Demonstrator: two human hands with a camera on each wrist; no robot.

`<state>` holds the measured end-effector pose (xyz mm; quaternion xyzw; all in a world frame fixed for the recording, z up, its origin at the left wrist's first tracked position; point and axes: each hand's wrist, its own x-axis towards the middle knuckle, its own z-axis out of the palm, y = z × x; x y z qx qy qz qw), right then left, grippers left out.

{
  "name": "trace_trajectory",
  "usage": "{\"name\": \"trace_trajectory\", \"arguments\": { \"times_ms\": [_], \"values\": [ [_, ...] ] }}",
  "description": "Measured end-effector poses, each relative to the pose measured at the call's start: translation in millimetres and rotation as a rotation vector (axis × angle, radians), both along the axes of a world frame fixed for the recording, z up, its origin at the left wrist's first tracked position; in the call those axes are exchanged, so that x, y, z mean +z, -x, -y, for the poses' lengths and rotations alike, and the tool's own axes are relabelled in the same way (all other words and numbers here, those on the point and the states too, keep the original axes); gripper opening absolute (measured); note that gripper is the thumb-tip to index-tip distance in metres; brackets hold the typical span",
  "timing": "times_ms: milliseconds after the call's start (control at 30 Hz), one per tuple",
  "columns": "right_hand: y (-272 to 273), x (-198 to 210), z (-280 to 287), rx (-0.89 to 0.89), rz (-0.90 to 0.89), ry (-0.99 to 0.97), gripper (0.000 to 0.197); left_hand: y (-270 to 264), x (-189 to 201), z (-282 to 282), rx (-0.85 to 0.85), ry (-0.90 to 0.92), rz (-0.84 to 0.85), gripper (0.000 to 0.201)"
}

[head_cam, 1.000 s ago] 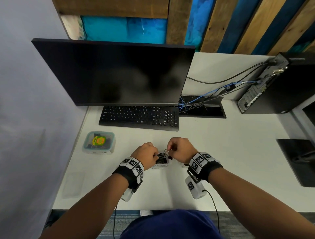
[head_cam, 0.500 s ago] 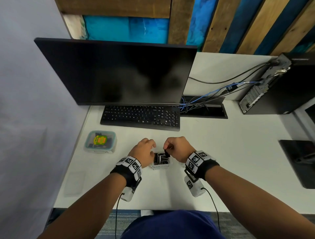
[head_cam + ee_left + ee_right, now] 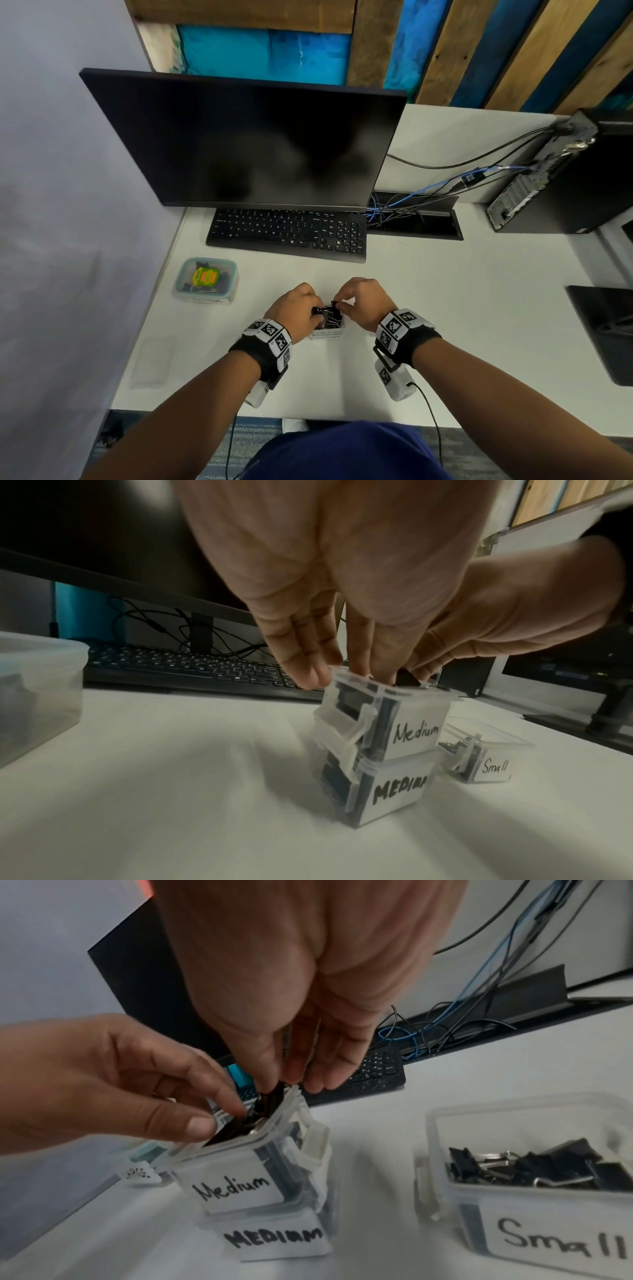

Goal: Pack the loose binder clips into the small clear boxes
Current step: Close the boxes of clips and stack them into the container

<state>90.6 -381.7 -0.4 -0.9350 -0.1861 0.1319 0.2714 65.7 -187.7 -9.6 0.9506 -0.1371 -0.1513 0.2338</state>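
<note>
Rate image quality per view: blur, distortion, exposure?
Head view: sharp, strong wide-angle bend at the monitor edges, even light. Left wrist view: dim, the left hand is soft and blurred up close, the Medium box label readable. Right wrist view: brighter, the right hand blurred, the Small box label legible, clips inside fairly crisp.

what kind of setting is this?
Likely an office desk or cubicle workstation: a dark monitor and keyboard on a white desk, a desktop PC tower with cabling, and hand-labelled clear boxes of binder clips.
</note>
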Motion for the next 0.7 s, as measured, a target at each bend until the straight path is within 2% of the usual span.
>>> {"name": "trace_trajectory", "arguments": {
  "times_ms": [200,367,533,700],
  "values": [
    [-1.1,0.8,-6.9,-0.054,-0.051,0.008,0.015,0.4,1.6,1.0,-0.047,-0.016,-0.01,0.043],
    [-0.6,0.1,-12.2,-0.11,-0.076,0.053,0.013,0.3,6.1,3.1,-0.075,-0.031,-0.006,0.043],
    [-2.1,2.1,-7.1,-0.205,-0.144,-0.026,0.01,-0.1,7.6,3.1,-0.076,-0.049,-0.023,0.043],
    [-3.0,3.1,-2.1,-0.196,-0.167,-0.017,0.007,1.4,8.6,4.5,-0.039,-0.036,-0.042,0.04]
  ]
}}
